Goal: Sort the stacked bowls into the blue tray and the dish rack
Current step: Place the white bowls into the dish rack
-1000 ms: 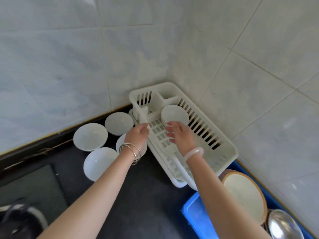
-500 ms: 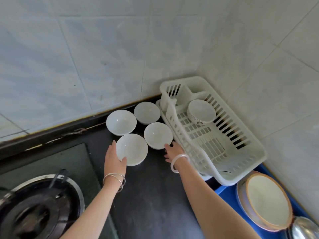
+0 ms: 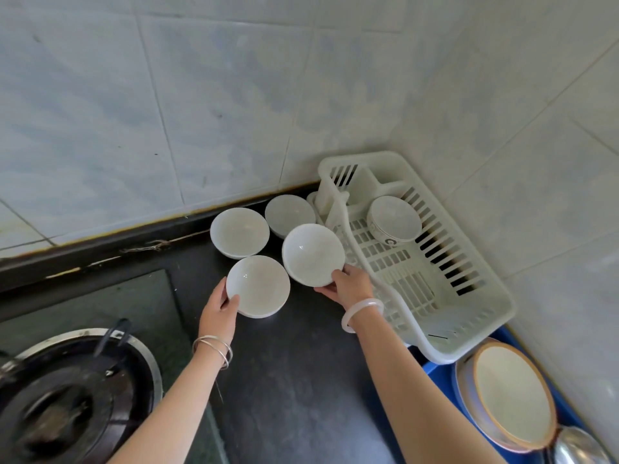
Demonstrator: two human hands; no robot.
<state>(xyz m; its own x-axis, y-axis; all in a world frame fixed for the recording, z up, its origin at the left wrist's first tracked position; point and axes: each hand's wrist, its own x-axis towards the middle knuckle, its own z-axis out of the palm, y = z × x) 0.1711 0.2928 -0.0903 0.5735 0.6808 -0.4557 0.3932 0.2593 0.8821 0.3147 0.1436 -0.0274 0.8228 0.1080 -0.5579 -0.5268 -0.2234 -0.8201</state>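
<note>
The right hand holds the white bowl, grip on its near rim.

Right hand pinches near rim of tilted bowl just beside white dish rack, left hand grips front bowl on dark desk, rack bowl inside rack, blue tray holds plates lower right.

We count five white bowls, four beside the one white dish rack and one inside it. We also count one blue tray, one gas burner, two thin metal bangles and one pale bangle
</note>
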